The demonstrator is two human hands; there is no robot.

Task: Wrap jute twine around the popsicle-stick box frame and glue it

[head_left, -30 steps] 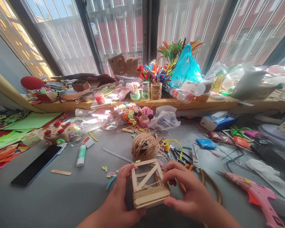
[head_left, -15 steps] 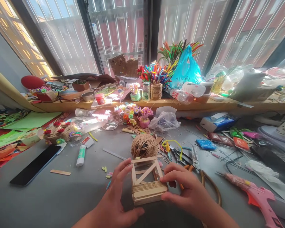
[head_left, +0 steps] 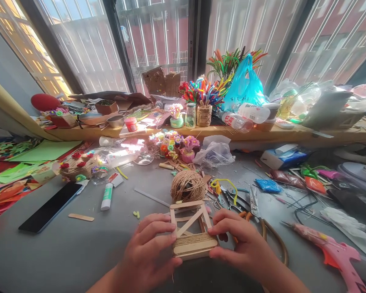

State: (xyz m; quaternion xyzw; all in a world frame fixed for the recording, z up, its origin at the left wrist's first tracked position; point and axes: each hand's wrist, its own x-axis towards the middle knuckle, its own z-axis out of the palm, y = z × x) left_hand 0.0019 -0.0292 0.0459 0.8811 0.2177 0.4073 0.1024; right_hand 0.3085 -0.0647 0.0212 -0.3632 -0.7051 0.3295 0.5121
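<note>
Between my hands is a small popsicle-stick frame [head_left: 195, 243], box-like, with a diagonal stick across its upper opening and twine wound round its lower part. My left hand [head_left: 151, 248] has its fingertips on the frame's left side, thumb at the lower left corner. On the right side my right hand [head_left: 242, 244] grips the frame between thumb and fingers. Just behind the frame sits a ball of twine [head_left: 187, 186]. Scissors [head_left: 253, 201] with several other tools lie to the right of the twine. The frame's underside is hidden.
A pink glue gun [head_left: 326, 246] lies at the right. To the left are a phone [head_left: 50, 207], a glue stick [head_left: 106, 196] and a loose popsicle stick [head_left: 81, 217]. Craft flowers [head_left: 167, 142] and a clear plastic bag [head_left: 215, 150] stand farther back, below a crowded windowsill [head_left: 158, 131].
My left hand has moved right and closed onto the frame's left side; before, it was held apart from it. My right hand keeps its hold. The view has shifted slightly.
</note>
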